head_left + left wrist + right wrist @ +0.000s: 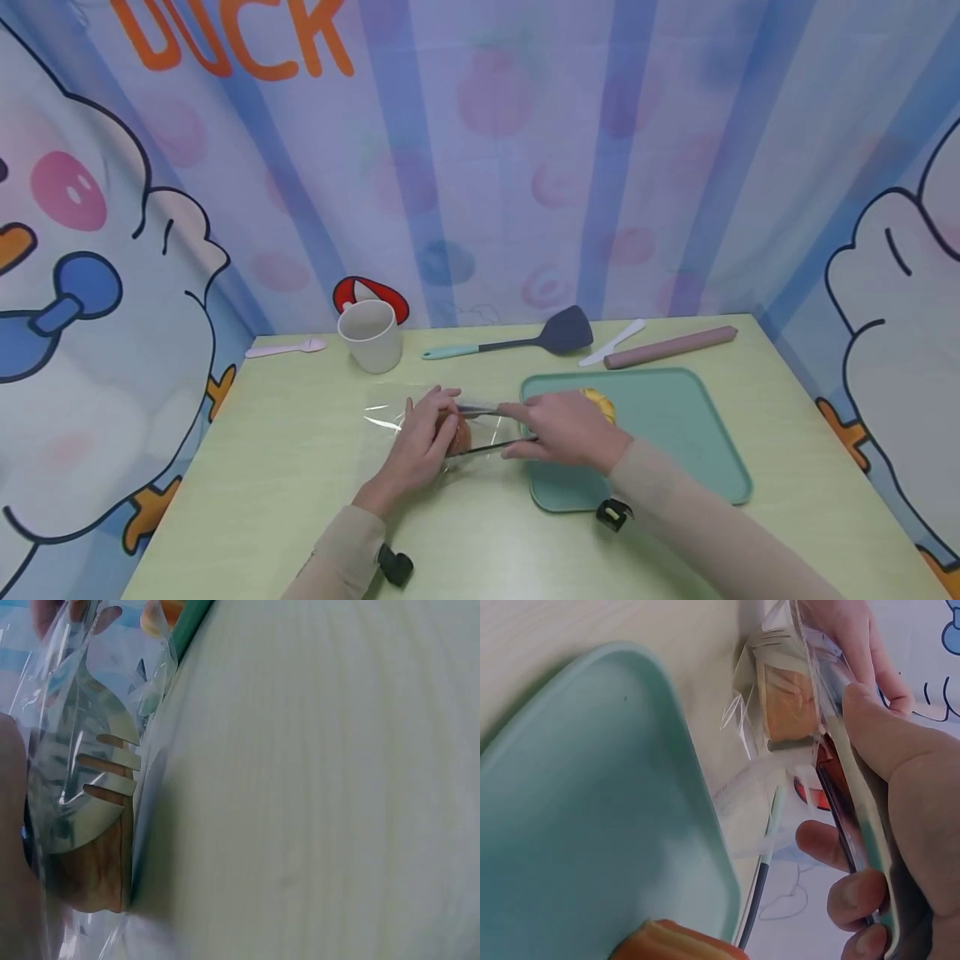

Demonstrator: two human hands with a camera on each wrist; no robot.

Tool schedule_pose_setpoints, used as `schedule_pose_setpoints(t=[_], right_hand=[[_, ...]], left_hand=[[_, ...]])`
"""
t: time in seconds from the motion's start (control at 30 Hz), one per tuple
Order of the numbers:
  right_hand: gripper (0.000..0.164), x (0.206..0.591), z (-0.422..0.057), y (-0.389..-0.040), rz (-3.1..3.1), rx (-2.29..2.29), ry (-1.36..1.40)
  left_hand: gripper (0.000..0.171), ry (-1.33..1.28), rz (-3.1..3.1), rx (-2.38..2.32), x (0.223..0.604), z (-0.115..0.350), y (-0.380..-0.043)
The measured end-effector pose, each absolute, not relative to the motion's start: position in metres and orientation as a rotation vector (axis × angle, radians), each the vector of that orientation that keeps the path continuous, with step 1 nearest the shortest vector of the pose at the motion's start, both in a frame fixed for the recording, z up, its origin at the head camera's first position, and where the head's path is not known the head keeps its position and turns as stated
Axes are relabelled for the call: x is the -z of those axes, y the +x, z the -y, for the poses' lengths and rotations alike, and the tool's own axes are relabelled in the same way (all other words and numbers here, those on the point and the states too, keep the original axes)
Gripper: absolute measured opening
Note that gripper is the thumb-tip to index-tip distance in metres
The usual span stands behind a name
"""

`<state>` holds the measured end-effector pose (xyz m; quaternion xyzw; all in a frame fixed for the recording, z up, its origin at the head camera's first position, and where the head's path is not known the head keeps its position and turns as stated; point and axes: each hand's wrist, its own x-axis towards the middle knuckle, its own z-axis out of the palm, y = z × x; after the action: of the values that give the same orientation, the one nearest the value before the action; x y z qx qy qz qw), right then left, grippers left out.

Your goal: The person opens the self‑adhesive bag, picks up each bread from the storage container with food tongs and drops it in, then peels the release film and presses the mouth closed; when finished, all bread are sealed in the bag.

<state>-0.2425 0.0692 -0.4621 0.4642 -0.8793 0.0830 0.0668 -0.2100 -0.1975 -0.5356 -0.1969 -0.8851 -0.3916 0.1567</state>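
My right hand (566,425) grips a pair of metal tongs (491,447), its thumb and fingers on the two arms. The tongs reach left into a clear plastic bag (382,417). Their slotted, fork-like end (82,821) lies against a brown piece of bread (94,877) inside the bag. My left hand (422,437) holds the bag around the bread, fingers over the top and thumb on the near side. In the right wrist view the bread (789,705) shows through the film, close to the left hand's fingers.
Right of the bag lies a green tray (675,442) with a yellow-brown pastry (602,404), partly behind my right hand. Along the back edge are a pink spoon (285,348), white mug (371,337), dark spatula (566,332), white knife (611,343) and mauve rolling pin (671,347).
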Motion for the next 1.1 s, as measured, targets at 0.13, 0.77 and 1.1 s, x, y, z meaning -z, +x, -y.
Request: schedule_pose_setpoints(t=[0.13,0.77,1.1], right_hand=[[0.064,0.462,-0.066,-0.242,2.708,-0.297,1.384],[0.077,0.468,-0.065,-0.234,2.832,-0.388,1.289],[0.079,0.462,-0.086,-0.232,2.814,-0.459,1.277]], left_hand=[[0.005,-0.577,2.523,1.105,0.535,0.196,-0.211],[0.005,-0.607,2.528,1.14,0.533,0.2,-0.212],[0.008,-0.609,2.482,1.213,0.537,0.208,-0.213]])
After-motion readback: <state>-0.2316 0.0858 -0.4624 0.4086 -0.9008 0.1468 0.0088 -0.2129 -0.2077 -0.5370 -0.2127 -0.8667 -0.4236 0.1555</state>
